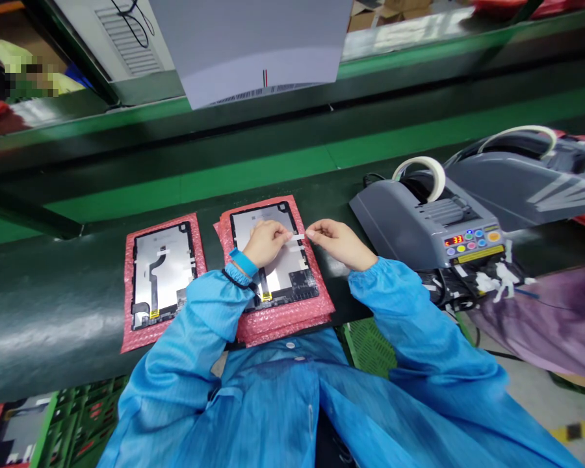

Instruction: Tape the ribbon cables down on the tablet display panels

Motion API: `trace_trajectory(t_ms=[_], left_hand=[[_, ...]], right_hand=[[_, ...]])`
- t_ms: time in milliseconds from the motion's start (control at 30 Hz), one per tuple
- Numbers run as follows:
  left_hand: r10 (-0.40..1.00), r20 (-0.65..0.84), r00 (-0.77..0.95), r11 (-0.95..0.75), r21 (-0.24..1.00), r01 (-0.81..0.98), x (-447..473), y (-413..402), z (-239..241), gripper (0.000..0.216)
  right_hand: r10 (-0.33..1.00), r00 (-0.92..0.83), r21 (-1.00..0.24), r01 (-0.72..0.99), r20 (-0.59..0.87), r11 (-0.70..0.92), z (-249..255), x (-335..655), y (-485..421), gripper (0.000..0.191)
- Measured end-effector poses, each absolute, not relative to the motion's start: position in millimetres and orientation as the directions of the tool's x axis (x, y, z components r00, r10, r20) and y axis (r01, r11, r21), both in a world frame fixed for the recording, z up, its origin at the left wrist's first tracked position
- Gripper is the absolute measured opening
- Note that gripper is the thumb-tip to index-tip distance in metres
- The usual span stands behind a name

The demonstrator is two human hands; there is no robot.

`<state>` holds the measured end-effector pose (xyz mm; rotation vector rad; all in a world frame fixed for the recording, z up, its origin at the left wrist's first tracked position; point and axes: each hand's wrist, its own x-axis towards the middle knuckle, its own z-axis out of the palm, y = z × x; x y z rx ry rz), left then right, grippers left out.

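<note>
Between my two hands a short strip of white tape (298,237) stretches over the right edge of a tablet screen panel (285,283). My left hand (267,243) is above the panel, its thumb and fingertips closed on the strip's left end. At the strip's other end, just beyond the panel's right edge, my right hand (338,243) pinches it. Under the panel lies a stack of pink bubble wrap (285,322). Another panel (168,279), with a dark flex cable on its back, rests to the left on its own pink bubble wrap sheet (129,286).
Two grey tape dispensers (400,221) (521,175) with tape rolls stand to the right. A white board (253,45) hangs ahead. Green crates (85,422) (370,348) sit below the dark bench (88,279). Purple fabric (556,318) shows at right.
</note>
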<state>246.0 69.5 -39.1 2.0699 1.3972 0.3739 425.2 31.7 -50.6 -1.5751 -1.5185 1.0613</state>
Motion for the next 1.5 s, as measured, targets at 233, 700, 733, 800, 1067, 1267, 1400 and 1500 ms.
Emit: trace_trajectory(t_ms=[233,700,733,800,1067,1267,1400,1500], left_hand=[[0.919,-0.144,0.366,-0.236,0.543,0.806,251.1,69.1,-46.1,0.021],[0.922,-0.104,0.373,-0.312,0.371,0.874,256.6,62.7,-55.0,0.026],[0.920,-0.106,0.377,-0.316,0.365,0.876,256.5,62.5,-55.2,0.026],[0.918,-0.111,0.381,-0.322,0.353,0.878,256.2,61.6,-55.3,0.026],[0.935,-0.101,0.341,-0.286,0.356,0.890,258.9,59.7,-52.2,0.016],[0.985,-0.012,0.170,-0.151,0.403,0.903,219.6,64.8,-41.1,0.018],[1.000,-0.011,-0.009,0.013,0.425,0.905,163.9,50.6,-43.4,0.014],[0.993,-0.098,-0.063,0.101,0.447,0.889,145.4,33.8,-54.6,0.019]], right_hand=[[0.997,-0.069,-0.807,0.590,-0.026,0.020,-60.0,416.5,44.4,0.010],[0.993,-0.114,-0.732,0.677,-0.004,0.075,-76.2,420.7,50.4,0.013],[0.994,-0.111,-0.736,0.673,-0.006,0.071,-75.6,420.6,50.3,0.013],[0.995,-0.096,-0.748,0.661,-0.012,0.055,-74.6,419.8,50.0,0.013],[0.919,0.054,-0.877,0.283,-0.391,-0.389,-80.1,413.1,43.6,0.027],[0.841,-0.113,-0.849,0.066,-0.529,-0.525,-81.4,421.3,36.9,0.037],[0.935,0.005,-0.915,0.204,-0.354,-0.348,-83.3,418.7,35.5,0.029],[0.993,0.073,-0.877,0.466,-0.097,-0.120,-82.8,409.0,34.9,0.018]])
